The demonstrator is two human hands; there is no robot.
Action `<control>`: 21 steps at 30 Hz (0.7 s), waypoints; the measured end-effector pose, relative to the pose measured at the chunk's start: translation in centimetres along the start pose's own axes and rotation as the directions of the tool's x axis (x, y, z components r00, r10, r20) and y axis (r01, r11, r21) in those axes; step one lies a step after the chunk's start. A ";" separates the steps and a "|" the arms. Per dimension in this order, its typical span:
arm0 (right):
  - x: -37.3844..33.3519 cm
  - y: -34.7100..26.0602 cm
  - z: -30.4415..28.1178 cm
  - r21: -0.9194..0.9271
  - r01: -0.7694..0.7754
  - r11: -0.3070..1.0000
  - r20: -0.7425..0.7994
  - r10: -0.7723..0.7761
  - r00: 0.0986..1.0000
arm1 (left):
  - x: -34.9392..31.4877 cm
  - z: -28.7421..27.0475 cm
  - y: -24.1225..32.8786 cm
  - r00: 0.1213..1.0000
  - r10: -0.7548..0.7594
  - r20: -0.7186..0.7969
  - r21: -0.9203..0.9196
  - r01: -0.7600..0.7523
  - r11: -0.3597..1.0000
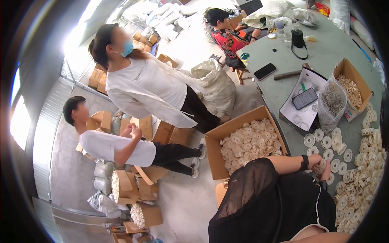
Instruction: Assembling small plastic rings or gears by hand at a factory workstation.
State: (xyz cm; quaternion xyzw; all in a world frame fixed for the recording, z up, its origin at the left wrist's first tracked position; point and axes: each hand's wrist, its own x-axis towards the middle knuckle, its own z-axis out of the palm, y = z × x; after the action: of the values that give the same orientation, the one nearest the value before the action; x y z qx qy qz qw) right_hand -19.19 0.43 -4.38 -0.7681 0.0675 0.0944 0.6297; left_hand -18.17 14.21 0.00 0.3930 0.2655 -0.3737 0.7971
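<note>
Over the right part of the table, my two hands meet around a small white plastic disc [319, 167]. My left hand [313, 161], with a black band at its wrist, is closed on the disc from the left. My right hand [325, 173] comes up from below, its fingers closed on the same disc. The fingertips are small and partly hidden. Loose flanged white discs [326, 142] lie just beyond my hands. To their right spreads a large heap of similar white plastic pieces [360, 178].
An open carton [214, 156] full of white parts stands left of the table [279, 91]. On the table are a bag of metal pieces [333, 101], a smaller carton [366, 91], a tray with a phone [304, 99], another phone [265, 71] and a hammer [288, 75]. Three people are nearby.
</note>
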 end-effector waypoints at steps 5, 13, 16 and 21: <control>-1.8 -6.0 0.1 0.094 -0.074 0.993 -0.185 0.090 0.979 | -2.9 1.2 1.0 0.974 -0.167 0.152 -0.131 0.188 0.973; -0.8 1.1 -1.7 -0.382 0.277 0.882 -0.196 -0.370 0.908 | -2.2 1.7 0.6 0.990 -0.052 0.133 0.241 0.019 0.970; -0.6 0.8 -3.0 -0.403 0.275 0.873 -0.036 -0.315 0.948 | -2.3 2.0 1.0 0.969 -0.134 0.207 0.082 0.119 0.989; -2.4 -4.8 -2.7 0.617 -0.200 0.761 0.029 0.231 0.972 | -1.6 1.7 0.8 0.964 -0.171 0.204 0.225 0.124 0.967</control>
State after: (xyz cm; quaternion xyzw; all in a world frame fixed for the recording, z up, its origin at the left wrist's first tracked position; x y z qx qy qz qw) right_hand -20.34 -1.27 1.30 -0.5100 0.1976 0.1202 0.8285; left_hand -18.20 13.77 2.41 0.4098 0.1626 -0.4998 0.7455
